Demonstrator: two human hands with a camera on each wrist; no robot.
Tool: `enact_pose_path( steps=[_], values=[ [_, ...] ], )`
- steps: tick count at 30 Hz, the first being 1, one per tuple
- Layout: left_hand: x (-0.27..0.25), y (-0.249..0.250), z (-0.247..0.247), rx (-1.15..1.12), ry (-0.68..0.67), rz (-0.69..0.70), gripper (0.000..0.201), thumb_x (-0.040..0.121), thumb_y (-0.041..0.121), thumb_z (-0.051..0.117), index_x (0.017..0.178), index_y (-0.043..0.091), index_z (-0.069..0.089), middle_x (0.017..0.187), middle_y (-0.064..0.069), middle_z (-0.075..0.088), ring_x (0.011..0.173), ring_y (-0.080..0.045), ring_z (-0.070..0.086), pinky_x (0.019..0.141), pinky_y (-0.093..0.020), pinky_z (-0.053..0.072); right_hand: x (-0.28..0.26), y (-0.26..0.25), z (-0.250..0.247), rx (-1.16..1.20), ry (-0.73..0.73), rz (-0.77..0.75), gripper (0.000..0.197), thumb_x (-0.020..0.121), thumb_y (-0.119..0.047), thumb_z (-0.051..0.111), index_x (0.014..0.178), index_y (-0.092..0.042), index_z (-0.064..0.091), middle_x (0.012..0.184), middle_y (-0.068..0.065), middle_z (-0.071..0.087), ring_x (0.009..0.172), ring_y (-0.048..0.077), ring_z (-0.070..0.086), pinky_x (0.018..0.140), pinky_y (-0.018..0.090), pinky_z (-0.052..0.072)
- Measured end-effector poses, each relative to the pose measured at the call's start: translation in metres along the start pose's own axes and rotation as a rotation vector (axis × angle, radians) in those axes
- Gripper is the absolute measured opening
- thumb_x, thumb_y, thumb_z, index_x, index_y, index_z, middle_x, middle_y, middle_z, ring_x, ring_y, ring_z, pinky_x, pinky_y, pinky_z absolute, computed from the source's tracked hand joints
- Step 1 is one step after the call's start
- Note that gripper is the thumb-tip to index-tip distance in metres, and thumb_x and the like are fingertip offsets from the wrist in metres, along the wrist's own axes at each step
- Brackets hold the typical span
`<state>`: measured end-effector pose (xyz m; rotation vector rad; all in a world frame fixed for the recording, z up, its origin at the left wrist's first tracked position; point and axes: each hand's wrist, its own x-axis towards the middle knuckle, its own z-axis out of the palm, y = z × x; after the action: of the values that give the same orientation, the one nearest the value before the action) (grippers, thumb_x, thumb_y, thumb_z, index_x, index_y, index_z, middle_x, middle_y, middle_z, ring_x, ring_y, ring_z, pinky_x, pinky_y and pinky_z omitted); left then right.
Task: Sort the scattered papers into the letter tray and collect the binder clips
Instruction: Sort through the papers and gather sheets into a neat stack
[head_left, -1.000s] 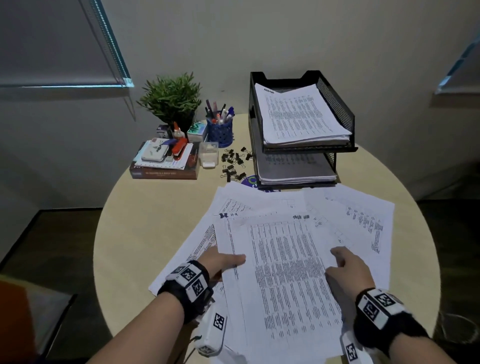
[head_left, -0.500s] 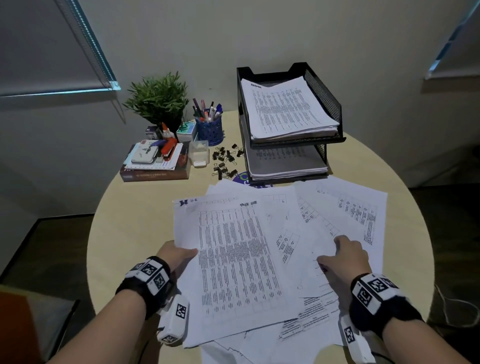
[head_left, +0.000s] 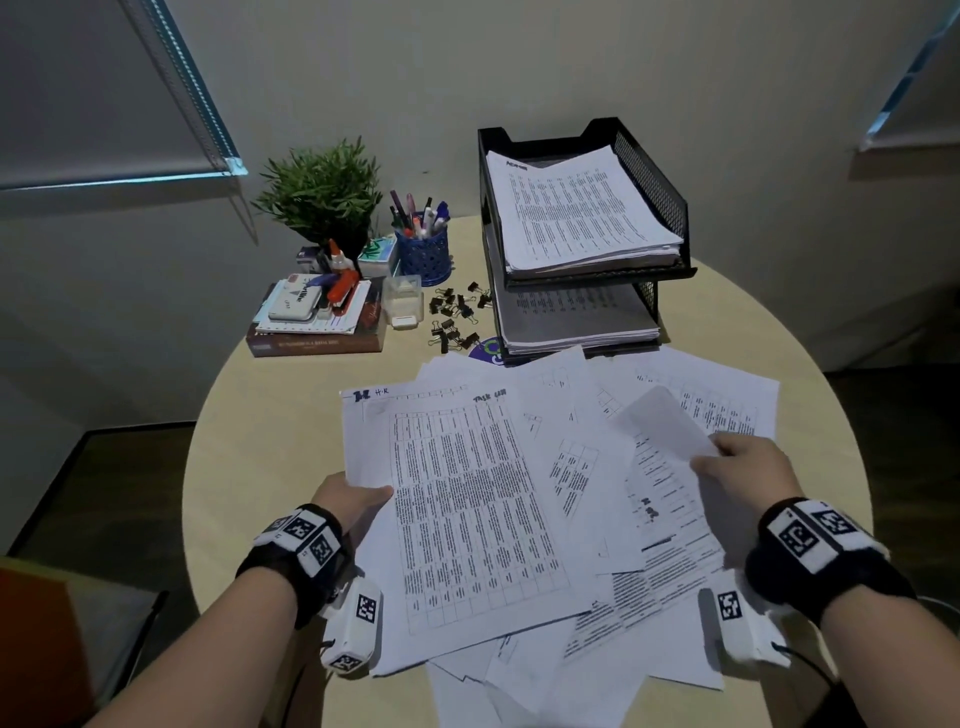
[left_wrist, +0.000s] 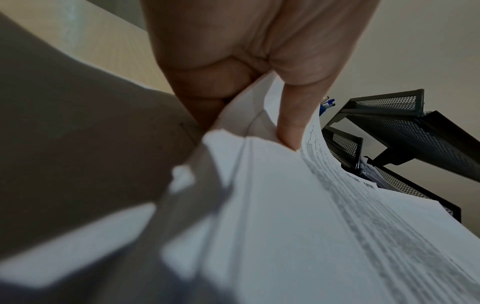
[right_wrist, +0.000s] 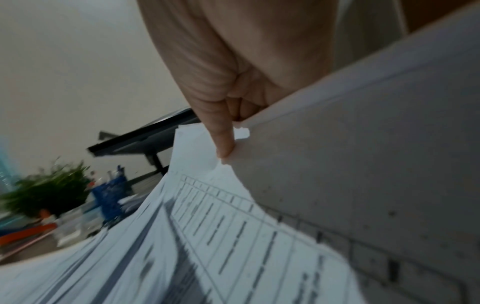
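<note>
Scattered papers (head_left: 524, 519) fanned just in front of the letter tray (head_left: 652, 176), long sides pointing toward it. Left hand (head_left: 345, 501) pinching their left edge, right hand (head_left: 743, 467) pinching a lifted sheet. Binder clips (head_left: 454, 317) left of tray.

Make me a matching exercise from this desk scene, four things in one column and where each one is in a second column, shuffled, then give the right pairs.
Things:
1. binder clips
2. pen cup
3. left hand
4. right hand

Places:
A. pinching a curled sheet at the right of the spread
B. loose on the table, left of the letter tray
C. gripping the left edge of the table-printed page
D. right of the potted plant

Pairs: 1-B, 2-D, 3-C, 4-A
</note>
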<state>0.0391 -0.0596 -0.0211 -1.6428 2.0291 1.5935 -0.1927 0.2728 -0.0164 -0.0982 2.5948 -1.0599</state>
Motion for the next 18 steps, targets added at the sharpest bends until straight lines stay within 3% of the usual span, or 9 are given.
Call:
enact_pose_path(
  steps=[2,5,9,14,18],
  values=[
    [-0.002,0.002,0.001,-0.024,0.000,-0.009,0.046,0.084,0.004,0.067,0.125,-0.009,0.051,0.127,-0.022,0.057,0.115,-0.037,0.054,0.089,-0.032,0.039,0.011,0.006,-0.006,0.062,0.003,0.025,0.010,0.082,-0.004,0.065,0.077,-0.012,0.069,0.080,0.010,0.065,0.082,0.028,0.058,0.079,0.035,0.044],
    [-0.005,0.003,0.001,-0.040,-0.001,0.000,0.045,0.085,0.003,0.065,0.126,-0.010,0.050,0.128,-0.023,0.055,0.116,-0.036,0.054,0.085,-0.030,0.037,0.018,0.013,-0.011,0.061,0.008,0.028,0.015,0.081,-0.004,0.065,0.072,-0.014,0.069,0.074,0.007,0.063,0.080,0.026,0.056,0.076,0.033,0.041],
    [-0.008,0.006,0.000,-0.081,0.008,0.021,0.045,0.086,0.000,0.062,0.127,-0.011,0.048,0.130,-0.023,0.053,0.117,-0.036,0.053,0.084,-0.029,0.036,0.016,0.009,-0.025,0.064,0.085,-0.006,0.008,0.083,-0.004,0.063,0.080,-0.010,0.069,0.081,0.009,0.065,0.084,0.026,0.056,0.080,0.032,0.041],
    [-0.015,0.009,0.003,-0.126,0.023,0.057,0.041,0.090,-0.002,0.055,0.128,-0.014,0.045,0.130,-0.028,0.052,0.093,-0.022,0.047,0.083,-0.025,0.034,0.012,0.008,-0.034,0.100,0.116,-0.015,0.015,0.083,-0.004,0.060,0.076,-0.014,0.068,0.074,0.004,0.062,0.080,0.023,0.055,0.078,0.030,0.040],
    [-0.015,0.006,0.005,-0.135,0.018,0.053,0.042,0.091,-0.002,0.054,0.130,-0.014,0.043,0.130,-0.029,0.051,0.100,-0.032,0.054,0.083,-0.030,0.036,-0.001,0.006,-0.024,-0.001,0.084,-0.005,0.013,0.087,-0.003,0.056,0.091,-0.010,0.066,0.093,0.012,0.066,0.094,0.028,0.059,0.080,0.030,0.039]
  ],
)
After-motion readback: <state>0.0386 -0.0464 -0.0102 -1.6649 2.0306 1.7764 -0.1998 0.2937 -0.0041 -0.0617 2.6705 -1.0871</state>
